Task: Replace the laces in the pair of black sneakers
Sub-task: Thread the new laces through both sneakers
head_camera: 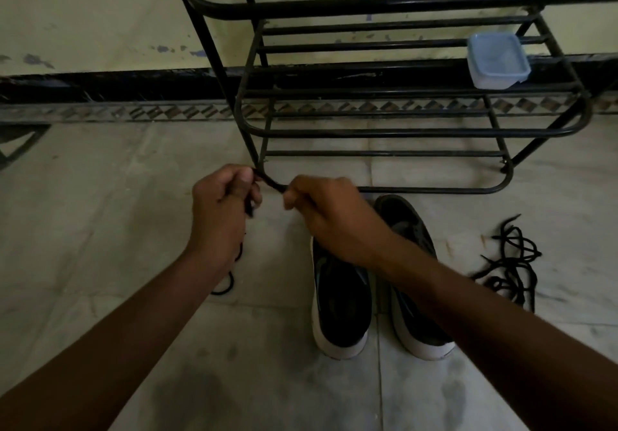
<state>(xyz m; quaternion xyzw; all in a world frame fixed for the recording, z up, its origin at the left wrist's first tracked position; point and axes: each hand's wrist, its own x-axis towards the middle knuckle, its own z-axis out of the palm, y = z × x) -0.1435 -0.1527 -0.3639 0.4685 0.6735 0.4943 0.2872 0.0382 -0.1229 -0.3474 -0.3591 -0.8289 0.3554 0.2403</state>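
The left hand (224, 196) and right hand (321, 206) each pinch a thin black cord lace (271, 181), taut between them above the pale tiled floor (100, 213). It looks like straightening; next an end must find an eyelet. The black white-soled sneakers (341, 297) stand under the right forearm, with a tangle of black laces (511, 263) beside them and a black metal rack (368, 133) beyond.

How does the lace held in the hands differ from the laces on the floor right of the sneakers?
The held lace is pulled taut between the left hand and right hand; the floor laces lie in a loose tangle, untouched. The held lace trails down left of the sneakers; the floor laces sit to their right. Both are black.
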